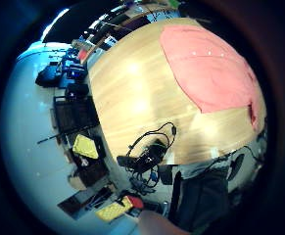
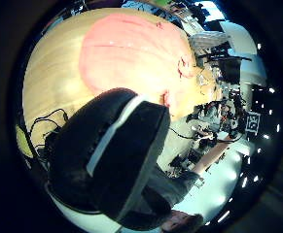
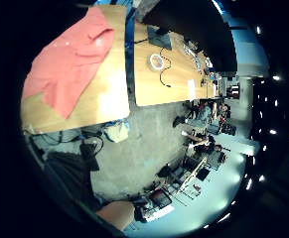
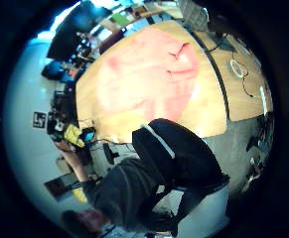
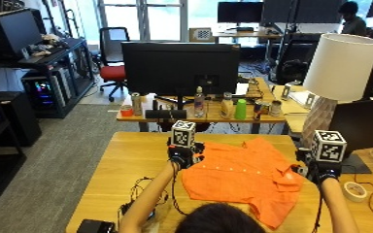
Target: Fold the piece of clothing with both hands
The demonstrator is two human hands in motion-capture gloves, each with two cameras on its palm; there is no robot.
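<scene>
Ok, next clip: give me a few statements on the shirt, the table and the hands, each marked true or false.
1. The orange shirt lies spread on the wooden table. True.
2. The shirt is already folded into a small square. False: it lies open, with the collar and a sleeve showing.
3. A roll of tape lies on the table beyond the right hand. True.
4. The left hand is lifting the shirt high off the table. False: the shirt lies flat.

We wear a black glove on our left hand and another on our right hand; forearms are bare, and our palm views show a dark grey top below
</scene>
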